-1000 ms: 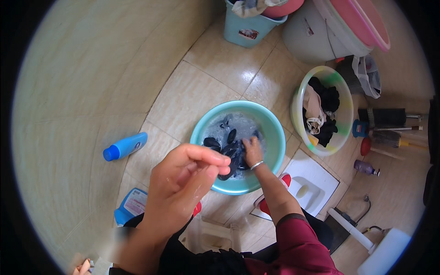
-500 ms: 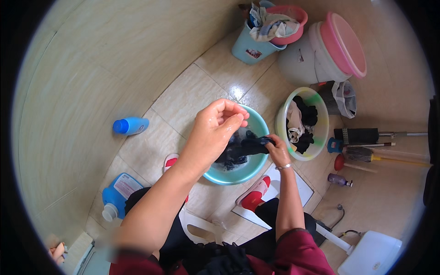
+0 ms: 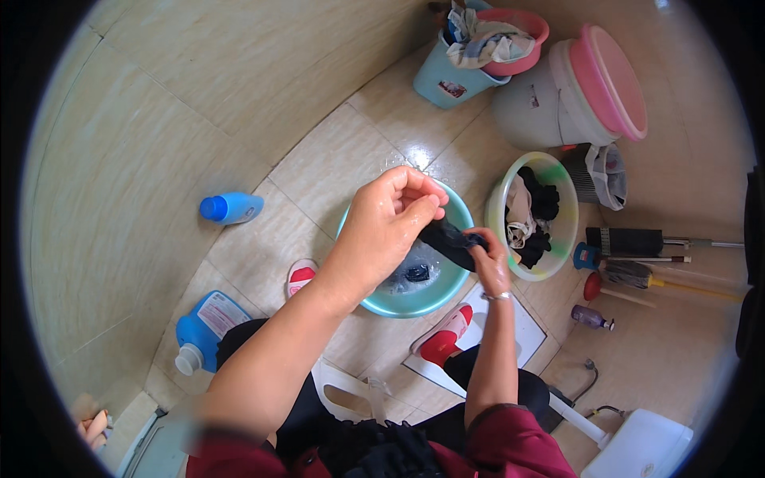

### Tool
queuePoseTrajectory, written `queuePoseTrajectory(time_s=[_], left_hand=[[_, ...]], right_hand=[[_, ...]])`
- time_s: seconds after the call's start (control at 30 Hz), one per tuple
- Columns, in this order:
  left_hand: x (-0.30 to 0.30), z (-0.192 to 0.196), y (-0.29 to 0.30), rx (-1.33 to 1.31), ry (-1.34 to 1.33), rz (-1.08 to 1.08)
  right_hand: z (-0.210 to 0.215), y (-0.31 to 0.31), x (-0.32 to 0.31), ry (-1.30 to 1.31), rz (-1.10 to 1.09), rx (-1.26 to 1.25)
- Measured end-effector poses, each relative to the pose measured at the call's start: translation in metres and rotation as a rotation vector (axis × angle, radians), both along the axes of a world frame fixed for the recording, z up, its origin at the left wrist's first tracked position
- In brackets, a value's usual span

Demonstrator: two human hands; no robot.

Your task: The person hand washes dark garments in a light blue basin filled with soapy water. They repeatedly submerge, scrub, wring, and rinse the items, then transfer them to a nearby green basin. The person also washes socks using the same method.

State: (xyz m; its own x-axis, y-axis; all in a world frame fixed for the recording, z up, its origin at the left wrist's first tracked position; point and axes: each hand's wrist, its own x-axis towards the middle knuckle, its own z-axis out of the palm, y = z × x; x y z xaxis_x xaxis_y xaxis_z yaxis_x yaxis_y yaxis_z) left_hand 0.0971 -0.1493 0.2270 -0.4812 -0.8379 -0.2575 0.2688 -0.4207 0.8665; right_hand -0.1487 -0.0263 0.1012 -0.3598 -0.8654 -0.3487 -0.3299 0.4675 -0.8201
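My left hand (image 3: pixel 388 225) is raised over the teal wash basin (image 3: pixel 385 303), its fingertips pinched on one end of a small dark wet garment (image 3: pixel 448 239). My right hand (image 3: pixel 488 263), with a thin bracelet on the wrist, grips the other end of the same garment, which is stretched between the two hands above the basin. Soapy water and another dark piece of cloth (image 3: pixel 417 273) lie in the basin under it.
A green basin of dark and pale clothes (image 3: pixel 562 239) stands to the right. Behind it are a pink-lidded grey bucket (image 3: pixel 578 92) and a teal bin heaped with cloth (image 3: pixel 458 64). Blue detergent bottles (image 3: pixel 229 207) (image 3: pixel 203 329) lie left. Brushes (image 3: pixel 637 275) lie at right.
Both hands have lifted the dark garment out of the basin water and now hold it stretched between them; my left hand has moved up from near the camera to the garment.
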Motion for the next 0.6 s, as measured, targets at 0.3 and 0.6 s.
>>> queuePoseTrajectory(time_s=[0.3, 0.6], left_hand=[[0.009, 0.001, 0.0, 0.017, -0.055, -0.038], [0.004, -0.002, 0.005, 0.031, -0.094, -0.093]], right_hand=[[-0.24, 0.009, 0.056, 0.497, 0.158, 0.335], [-0.242, -0.005, 0.069, 0.472, 0.121, 0.42]])
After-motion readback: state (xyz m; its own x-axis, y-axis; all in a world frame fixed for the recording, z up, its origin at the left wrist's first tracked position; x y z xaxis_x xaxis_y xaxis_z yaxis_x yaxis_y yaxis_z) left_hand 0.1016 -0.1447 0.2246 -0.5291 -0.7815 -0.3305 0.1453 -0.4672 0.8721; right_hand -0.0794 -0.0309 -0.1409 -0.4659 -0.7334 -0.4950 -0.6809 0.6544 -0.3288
